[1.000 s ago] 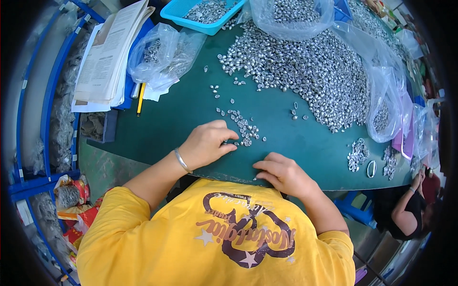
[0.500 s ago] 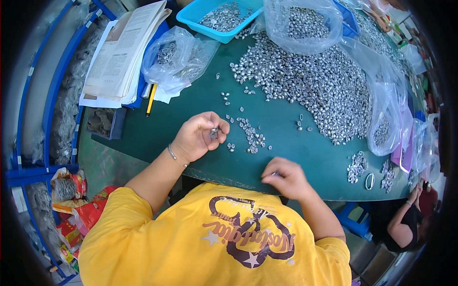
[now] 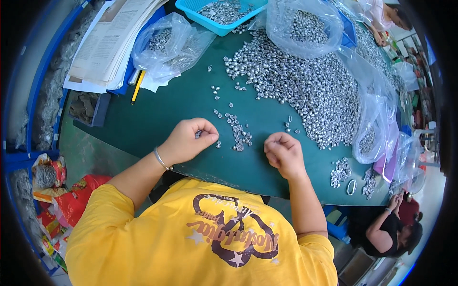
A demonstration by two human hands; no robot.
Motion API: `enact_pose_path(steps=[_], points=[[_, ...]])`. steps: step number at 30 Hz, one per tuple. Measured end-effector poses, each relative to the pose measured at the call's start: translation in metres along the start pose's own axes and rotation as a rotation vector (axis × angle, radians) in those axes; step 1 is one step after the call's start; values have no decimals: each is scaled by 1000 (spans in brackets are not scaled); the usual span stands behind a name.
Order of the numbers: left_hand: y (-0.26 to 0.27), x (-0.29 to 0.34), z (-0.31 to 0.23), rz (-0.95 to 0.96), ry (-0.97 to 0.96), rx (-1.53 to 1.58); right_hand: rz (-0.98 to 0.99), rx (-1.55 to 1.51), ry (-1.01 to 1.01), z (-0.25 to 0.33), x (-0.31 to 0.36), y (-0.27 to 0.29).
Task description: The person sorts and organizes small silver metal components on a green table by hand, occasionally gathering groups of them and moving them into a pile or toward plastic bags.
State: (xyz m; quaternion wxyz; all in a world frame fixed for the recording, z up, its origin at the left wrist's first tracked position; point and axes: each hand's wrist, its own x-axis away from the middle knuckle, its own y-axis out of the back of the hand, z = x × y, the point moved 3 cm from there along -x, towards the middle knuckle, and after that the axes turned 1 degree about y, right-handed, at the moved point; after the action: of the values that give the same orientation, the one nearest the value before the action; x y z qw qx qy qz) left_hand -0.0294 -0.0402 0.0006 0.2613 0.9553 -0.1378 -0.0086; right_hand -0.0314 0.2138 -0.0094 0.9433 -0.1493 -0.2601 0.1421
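My left hand (image 3: pixel 190 138) is curled above the near part of the green table (image 3: pixel 157 128). Small silver metal pieces (image 3: pixel 198 134) show between its fingers, and its fingertips point right. To the right, my right hand (image 3: pixel 285 153) hovers with the fingers folded in; whatever they hold, if anything, is hidden. Between and beyond the hands lies a loose scatter of small domed silver pieces (image 3: pixel 238 133). A large heap of the same silver pieces (image 3: pixel 305 86) spreads across the far right of the table.
An open plastic bag (image 3: pixel 305 28) rests on the heap. At the back are a light-blue basket (image 3: pixel 222 27) and another bag (image 3: pixel 171 43). Papers (image 3: pixel 107 45) and a yellow pen (image 3: pixel 138 86) lie left. Linked pieces (image 3: pixel 340 171) and an oval ring (image 3: pixel 351 187) lie right. Other people sit rightward.
My right hand has moved up and away from the table's near edge. My left hand has turned, its back now more upward. The whole view has shifted slightly.
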Motion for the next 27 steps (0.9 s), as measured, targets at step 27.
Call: enact_pose_path(steps=[27], points=[[-13, -27, 3, 82, 385, 1128, -10, 1241, 597, 18, -29, -54]])
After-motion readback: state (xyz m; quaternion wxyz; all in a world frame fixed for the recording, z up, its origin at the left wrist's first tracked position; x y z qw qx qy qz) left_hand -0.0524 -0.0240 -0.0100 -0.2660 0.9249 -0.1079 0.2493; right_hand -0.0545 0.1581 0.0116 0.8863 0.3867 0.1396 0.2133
